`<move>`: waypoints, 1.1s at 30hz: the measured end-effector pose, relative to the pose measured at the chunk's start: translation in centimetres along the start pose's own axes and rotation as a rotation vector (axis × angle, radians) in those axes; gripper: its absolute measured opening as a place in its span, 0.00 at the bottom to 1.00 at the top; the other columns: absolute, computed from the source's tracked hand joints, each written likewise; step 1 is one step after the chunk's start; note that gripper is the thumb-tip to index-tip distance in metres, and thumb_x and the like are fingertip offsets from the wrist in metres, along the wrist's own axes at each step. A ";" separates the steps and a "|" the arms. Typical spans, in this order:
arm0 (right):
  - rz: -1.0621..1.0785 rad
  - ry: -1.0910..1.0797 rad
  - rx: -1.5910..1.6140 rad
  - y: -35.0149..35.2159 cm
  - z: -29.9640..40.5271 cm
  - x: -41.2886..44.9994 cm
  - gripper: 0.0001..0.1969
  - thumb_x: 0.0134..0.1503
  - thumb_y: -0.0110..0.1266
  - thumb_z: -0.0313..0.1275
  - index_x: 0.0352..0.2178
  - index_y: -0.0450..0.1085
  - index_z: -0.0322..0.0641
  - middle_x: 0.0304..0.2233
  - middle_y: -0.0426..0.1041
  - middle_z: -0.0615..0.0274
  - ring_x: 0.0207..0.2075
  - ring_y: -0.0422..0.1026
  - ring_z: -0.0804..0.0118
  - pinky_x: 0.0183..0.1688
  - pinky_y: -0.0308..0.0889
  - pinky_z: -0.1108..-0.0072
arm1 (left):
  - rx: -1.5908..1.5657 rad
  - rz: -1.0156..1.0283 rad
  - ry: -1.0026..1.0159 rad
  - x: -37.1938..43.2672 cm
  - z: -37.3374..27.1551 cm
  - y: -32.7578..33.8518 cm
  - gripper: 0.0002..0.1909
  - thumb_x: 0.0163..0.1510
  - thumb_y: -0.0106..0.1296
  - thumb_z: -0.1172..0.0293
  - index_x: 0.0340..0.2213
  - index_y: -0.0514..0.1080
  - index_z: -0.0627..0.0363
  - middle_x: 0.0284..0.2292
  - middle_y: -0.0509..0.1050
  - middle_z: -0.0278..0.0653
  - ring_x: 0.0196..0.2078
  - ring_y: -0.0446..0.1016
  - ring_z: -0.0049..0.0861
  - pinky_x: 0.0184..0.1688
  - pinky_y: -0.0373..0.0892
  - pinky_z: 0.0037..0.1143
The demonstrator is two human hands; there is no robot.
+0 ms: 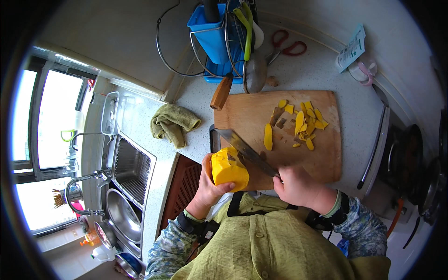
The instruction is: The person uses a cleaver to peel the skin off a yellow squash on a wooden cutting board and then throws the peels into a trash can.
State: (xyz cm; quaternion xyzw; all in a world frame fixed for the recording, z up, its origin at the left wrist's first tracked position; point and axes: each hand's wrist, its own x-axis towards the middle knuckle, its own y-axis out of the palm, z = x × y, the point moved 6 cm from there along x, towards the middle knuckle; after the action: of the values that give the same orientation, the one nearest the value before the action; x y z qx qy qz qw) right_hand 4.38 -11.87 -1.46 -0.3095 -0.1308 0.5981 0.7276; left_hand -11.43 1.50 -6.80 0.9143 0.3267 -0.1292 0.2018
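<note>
My left hand [209, 189] grips a thick chunk of yellow-fleshed squash [229, 173], its fingers wrapped around the left side and underneath. Small brown patches of rind remain on the chunk's upper right side. In my right hand [295, 185] is the handle of a kitchen knife, mostly hidden by the fingers. The knife's broad blade [248, 152] slants up to the left, close beside the squash; whether it touches cannot be made out. Both hands are over the near edge of a wooden cutting board [231, 115]. Cut peelings [308, 120], yellow with some brown rind, lie scattered on the board.
A green cloth [173, 122] lies left of the board, near the stainless-steel sink [131, 168]. Behind the board stand a wire utensil rack with a blue holder [210, 42] and red-handled scissors [294, 48]. A stove with black pans [406, 164] is at right.
</note>
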 end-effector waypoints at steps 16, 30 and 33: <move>-0.036 -0.039 -0.114 -0.9 0.8 -2.0 0.06 0.47 0.50 0.25 0.20 0.64 0.33 0.14 0.66 0.48 0.18 0.68 0.48 0.21 0.63 0.65 | -0.106 0.015 -0.035 0.1 0.6 -0.4 0.51 0.29 0.68 0.66 0.52 0.48 0.60 0.43 0.63 0.40 0.47 0.64 0.29 0.51 0.62 0.28; 0.008 0.088 0.015 -0.6 -1.0 -2.4 0.05 0.48 0.48 0.27 0.23 0.65 0.34 0.16 0.67 0.46 0.19 0.69 0.47 0.22 0.64 0.65 | -0.176 0.013 -0.031 -0.2 0.5 -0.4 0.50 0.28 0.66 0.69 0.52 0.49 0.58 0.44 0.62 0.41 0.49 0.63 0.31 0.51 0.62 0.30; -0.090 -0.084 -0.129 -1.3 0.8 -3.9 0.13 0.45 0.51 0.26 0.35 0.68 0.34 0.18 0.69 0.50 0.19 0.70 0.52 0.22 0.65 0.67 | -0.212 0.007 -0.065 0.1 0.9 -0.8 0.48 0.29 0.65 0.69 0.51 0.50 0.58 0.45 0.63 0.42 0.49 0.63 0.32 0.52 0.62 0.31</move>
State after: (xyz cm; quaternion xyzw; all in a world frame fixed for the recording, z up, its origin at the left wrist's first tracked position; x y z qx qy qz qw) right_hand 3.91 -15.48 0.67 -0.3243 -0.2133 0.5674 0.7262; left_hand -12.00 1.70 -7.82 0.8843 0.3287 -0.1227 0.3082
